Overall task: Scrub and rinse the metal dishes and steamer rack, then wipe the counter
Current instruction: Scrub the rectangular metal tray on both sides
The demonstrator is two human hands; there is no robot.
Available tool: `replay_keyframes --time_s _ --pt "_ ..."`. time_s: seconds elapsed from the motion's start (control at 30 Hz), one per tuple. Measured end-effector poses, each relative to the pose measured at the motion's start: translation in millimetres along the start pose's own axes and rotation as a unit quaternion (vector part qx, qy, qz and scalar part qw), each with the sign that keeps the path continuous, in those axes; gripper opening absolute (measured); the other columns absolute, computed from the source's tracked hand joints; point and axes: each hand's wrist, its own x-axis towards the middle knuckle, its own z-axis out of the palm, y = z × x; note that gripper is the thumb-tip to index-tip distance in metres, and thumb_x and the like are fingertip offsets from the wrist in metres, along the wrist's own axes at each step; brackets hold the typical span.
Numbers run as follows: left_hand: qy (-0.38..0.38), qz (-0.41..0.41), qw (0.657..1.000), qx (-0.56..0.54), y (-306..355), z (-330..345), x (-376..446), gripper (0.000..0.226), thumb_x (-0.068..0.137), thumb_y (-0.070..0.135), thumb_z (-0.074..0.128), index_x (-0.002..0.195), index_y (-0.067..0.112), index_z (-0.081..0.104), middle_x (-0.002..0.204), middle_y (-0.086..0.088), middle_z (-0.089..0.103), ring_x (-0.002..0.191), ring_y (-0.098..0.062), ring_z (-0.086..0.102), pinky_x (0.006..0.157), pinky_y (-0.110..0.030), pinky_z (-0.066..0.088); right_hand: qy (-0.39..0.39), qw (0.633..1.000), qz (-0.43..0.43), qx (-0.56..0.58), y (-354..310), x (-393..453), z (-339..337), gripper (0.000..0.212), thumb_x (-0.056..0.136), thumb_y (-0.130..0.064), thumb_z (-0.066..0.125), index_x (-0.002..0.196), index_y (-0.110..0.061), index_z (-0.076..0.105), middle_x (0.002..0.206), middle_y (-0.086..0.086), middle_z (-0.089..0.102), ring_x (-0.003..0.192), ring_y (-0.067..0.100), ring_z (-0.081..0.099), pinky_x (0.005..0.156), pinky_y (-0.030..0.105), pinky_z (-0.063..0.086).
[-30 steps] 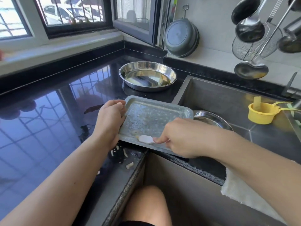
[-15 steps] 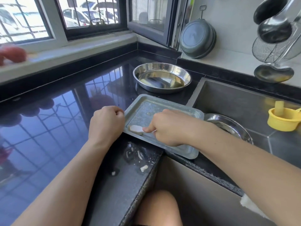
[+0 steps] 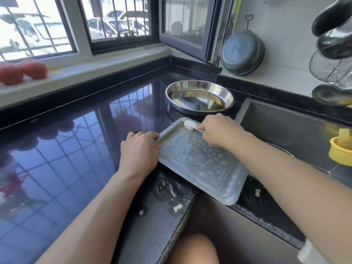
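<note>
Home kitchen: sink (image 3: 285, 122), hanging ladles (image 3: 333, 42).

Left hand (image 3: 138, 151): fingers curled, gripping the tray (image 3: 202, 164) edge. Right hand (image 3: 219, 130): fisted, pinching a small white brush (image 3: 189, 124); forearms extended.

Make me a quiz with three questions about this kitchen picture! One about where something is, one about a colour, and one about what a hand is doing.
1. Where is the round metal dish?
A. on the counter behind the tray
B. in the sink
C. on the windowsill

2. What colour is the cup in the sink?
A. blue
B. yellow
C. green

3. What is the right hand doing?
A. resting flat on the counter
B. holding a small white brush on the tray
C. lifting the round dish

Answers: 1 A, the dish sits on the black counter beyond the tray. 2 B, the cup is bright yellow. 3 B, its fingers pinch the brush at the tray's far corner, while the left hand holds the tray's edge.
</note>
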Motion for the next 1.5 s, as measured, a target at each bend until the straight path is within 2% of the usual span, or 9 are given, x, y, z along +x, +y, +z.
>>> replay_keyframes --time_s 0.33,0.57,0.77,0.87,1.0,1.17,1.27,1.4,1.5 --pt "0.009 -0.018 1.0 0.024 7.0 -0.3 -5.7 0.04 0.098 0.02 0.05 0.133 0.034 0.061 0.116 -0.006 0.072 0.117 -0.035 0.051 0.085 -0.041 0.03 -0.03 0.995 0.021 -0.094 36.8 -37.3 -7.6 0.038 0.104 -0.027 0.041 0.139 -0.026 0.057 0.122 0.012 0.055 0.091 0.03 0.057 0.085 0.045 0.053" --pt "0.01 -0.016 0.999 0.046 13.2 -1.6 -9.5 0.045 0.091 0.013 0.049 0.13 0.032 0.058 0.11 -0.008 0.072 0.113 -0.034 0.051 0.085 -0.043 0.026 -0.088 0.988 0.073 -0.099 98.8 -106.5 -18.5 0.045 0.105 -0.03 0.039 0.138 -0.06 0.05 0.121 0.004 0.056 0.092 0.03 0.057 0.079 0.034 0.048" --pt "0.009 -0.018 0.999 0.046 17.6 -0.4 -11.0 0.046 0.09 0.014 0.05 0.131 0.034 0.059 0.113 -0.01 0.072 0.114 -0.034 0.049 0.084 -0.043 0.025 -0.117 0.992 -0.002 -0.056 80.2 -144.7 -11.7 0.039 0.106 -0.035 0.045 0.134 -0.06 0.053 0.071 -0.014 0.046 0.062 0.008 0.044 0.056 0.02 0.038" --pt "0.011 -0.012 0.999 0.046 17.0 0.0 -11.4 0.046 0.089 0.014 0.051 0.13 0.033 0.06 0.11 -0.009 0.072 0.111 -0.034 0.049 0.084 -0.042 0.025 -0.068 0.995 0.033 -0.061 92.2 -132.4 -11.0 0.04 0.105 -0.034 0.043 0.133 -0.063 0.053 0.083 -0.015 0.052 0.066 0.01 0.051 0.063 0.028 0.048" --pt "0.015 -0.01 0.999 0.04 16.3 1.5 -10.3 0.045 0.09 0.014 0.051 0.13 0.032 0.061 0.111 -0.01 0.071 0.11 -0.034 0.049 0.084 -0.042 0.027 -0.006 0.995 0.085 -0.045 109.6 -115.1 -1.3 0.044 0.105 -0.031 0.041 0.135 -0.061 0.051 0.132 0.0 0.062 0.095 0.026 0.065 0.082 0.041 0.058" --pt "0.021 -0.009 0.999 0.036 15.1 4.1 -8.6 0.045 0.089 0.013 0.051 0.128 0.032 0.061 0.111 -0.009 0.071 0.109 -0.034 0.048 0.082 -0.041 0.024 0.058 0.993 0.093 -0.054 126.8 -111.3 5.6 0.041 0.104 -0.033 0.042 0.134 -0.058 0.054 0.096 -0.008 0.061 0.079 0.022 0.061 0.06 0.035 0.049" --pt "0.025 -0.01 0.999 0.033 14.2 4.6 -7.6 0.044 0.089 0.013 0.052 0.128 0.031 0.062 0.111 -0.01 0.072 0.111 -0.035 0.049 0.082 -0.041 0.023 0.045 0.993 0.101 -0.042 134.6 -114.8 5.1 0.039 0.104 -0.038 0.042 0.132 -0.063 0.052 0.111 -0.003 0.067 0.092 0.029 0.064 0.066 0.035 0.046" --pt "0.026 -0.009 0.999 0.038 14.7 6.0 -8.7 0.044 0.089 0.013 0.053 0.129 0.031 0.062 0.111 -0.011 0.073 0.112 -0.036 0.05 0.083 -0.042 0.025 -0.014 0.997 0.074 -0.032 123.0 -141.5 5.3 0.039 0.105 -0.042 0.038 0.129 -0.073 0.044 0.096 -0.014 0.059 0.093 0.027 0.065 0.073 0.039 0.054" --pt "0.026 -0.01 0.999 0.035 15.2 6.0 -8.2 0.044 0.09 0.013 0.052 0.129 0.03 0.063 0.111 -0.011 0.073 0.111 -0.036 0.05 0.083 -0.042 0.026 -0.013 0.995 0.093 -0.038 122.8 -131.3 -3.0 0.042 0.104 -0.036 0.04 0.131 -0.067 0.05 0.121 -0.003 0.066 0.096 0.029 0.065 0.078 0.037 0.054"
